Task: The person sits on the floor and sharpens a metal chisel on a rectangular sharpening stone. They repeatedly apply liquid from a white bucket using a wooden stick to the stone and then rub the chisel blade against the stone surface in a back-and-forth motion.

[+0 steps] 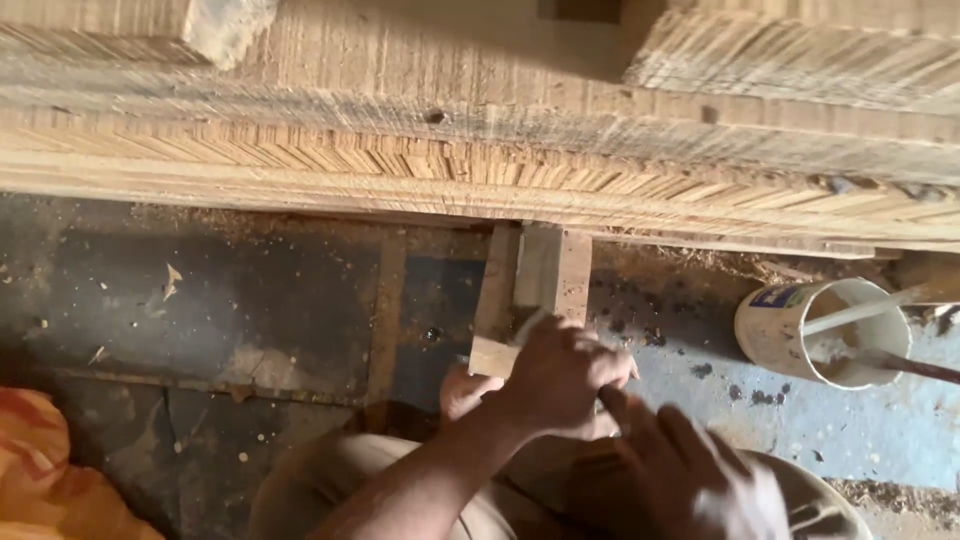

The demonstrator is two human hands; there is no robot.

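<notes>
**A:** Biggest thing in view is that long stack of rough-sawn pale timber planks (480, 150) running straight across the top, laid flat, edges all saw-marked. Below it is the dark, stained concrete floor (230, 300), dusted with shavings.

**B:** And the person's down low by it?

**A:** Yep, knees up in tan trousers (330, 480). The small rectangular block of light brown wood (535, 300) is butted end-on against the underside of the planks, I'd guess so it can't slide away while it's handled. Its near end is right at the hands.

**B:** How's it look?

**A:** Squared, fairly clean faces, two-tone, a paler strip beside a redder one. A slim pale tool sits on it; can't tell what kind.

**B:** Hands?

**A:** Left hand (560, 375) has its grip clamped on the block's near end, fingers curled tight. Right hand (690, 470) is blurred, fingers spread apart, holding nothing, just beside the left.

**B:** Anything else?

**A:** A white plastic tub with a stick in it (820, 330), lying tilted well off to the right.
</notes>
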